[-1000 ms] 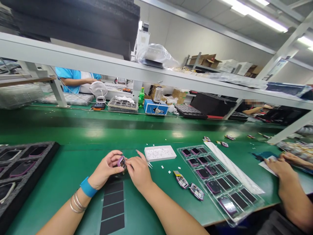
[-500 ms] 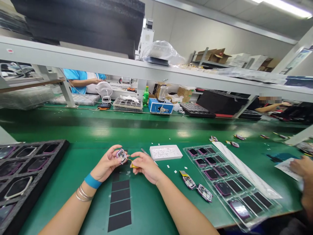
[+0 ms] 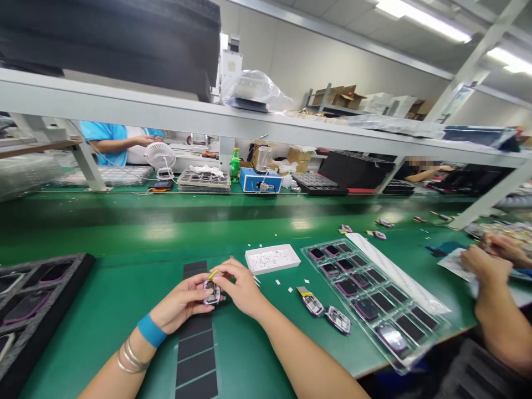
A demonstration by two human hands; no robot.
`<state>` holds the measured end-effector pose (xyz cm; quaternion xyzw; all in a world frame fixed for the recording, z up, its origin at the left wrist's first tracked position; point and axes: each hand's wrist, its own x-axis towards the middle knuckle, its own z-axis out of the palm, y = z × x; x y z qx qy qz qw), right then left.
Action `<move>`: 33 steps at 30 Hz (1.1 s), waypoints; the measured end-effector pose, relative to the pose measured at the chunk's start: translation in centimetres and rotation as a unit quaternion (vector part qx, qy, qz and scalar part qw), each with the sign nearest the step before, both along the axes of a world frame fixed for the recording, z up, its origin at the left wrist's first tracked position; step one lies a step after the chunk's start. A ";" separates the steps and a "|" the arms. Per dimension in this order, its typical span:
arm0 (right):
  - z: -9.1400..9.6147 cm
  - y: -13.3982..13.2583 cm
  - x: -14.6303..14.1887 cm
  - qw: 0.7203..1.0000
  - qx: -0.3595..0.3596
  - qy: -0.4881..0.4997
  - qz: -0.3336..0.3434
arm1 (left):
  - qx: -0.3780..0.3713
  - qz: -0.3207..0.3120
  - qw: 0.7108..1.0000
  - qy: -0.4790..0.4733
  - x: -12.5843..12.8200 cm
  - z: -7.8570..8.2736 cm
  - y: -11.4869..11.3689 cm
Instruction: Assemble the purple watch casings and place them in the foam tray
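Observation:
My left hand (image 3: 187,302) grips a small watch case (image 3: 211,292) with a purple rim, its inner electronics facing up. A yellow flex cable (image 3: 213,274) sticks up from the case's top edge. My right hand (image 3: 239,282) pinches at this cable, its fingertips touching the case. Thin pale tips, perhaps of tweezers (image 3: 256,281), show beside the right hand; whether it holds them I cannot tell. Under the hands lies a strip of black rectangular sheets (image 3: 196,352). Two more open watch cases (image 3: 311,302) lie to the right.
A white box lid (image 3: 272,259) holds many tiny white pieces. Right of it is a clear plastic tray (image 3: 376,302) with purple-framed parts. A black foam tray (image 3: 50,321) stands at left. A co-worker's hands (image 3: 486,263) work at far right. A shelf (image 3: 249,119) crosses above.
The watch case has turned more upright and come lower, nearer to me. My right hand has moved in from beside it to its top edge, with the yellow cable now pointing up.

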<state>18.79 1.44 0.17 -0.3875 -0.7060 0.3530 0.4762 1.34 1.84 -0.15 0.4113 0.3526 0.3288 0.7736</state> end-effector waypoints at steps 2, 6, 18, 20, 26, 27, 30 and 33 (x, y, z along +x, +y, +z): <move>-0.1 0.1 0.0 1.000 0.003 0.002 -0.014 | 0.002 0.011 1.000 0.015 0.3 0.1 0.0; -0.8 0.4 -0.4 0.999 0.019 -0.010 -0.029 | 0.014 0.039 0.998 0.048 1.1 0.0 0.0; -1.2 1.4 -2.6 0.984 -0.059 -0.169 -0.002 | -0.046 0.185 0.980 0.058 -5.3 1.1 2.7; -1.1 1.1 -3.9 0.967 -0.032 -0.252 0.009 | -0.054 0.159 0.984 0.055 -5.7 1.0 2.6; -1.8 1.0 -6.1 0.952 -0.006 -0.305 -0.028 | -0.060 0.135 0.987 0.059 -5.4 0.6 2.5; -1.8 1.1 -6.1 0.951 -0.005 -0.308 -0.027 | -0.060 0.136 0.987 0.060 -5.4 0.6 2.6; -1.8 1.5 -5.9 0.950 -0.010 -0.312 -0.025 | -0.060 0.140 0.986 0.064 -5.4 0.5 2.7; -1.6 2.1 -5.9 0.949 -0.020 -0.313 -0.024 | -0.060 0.140 0.986 0.067 -5.4 0.5 2.7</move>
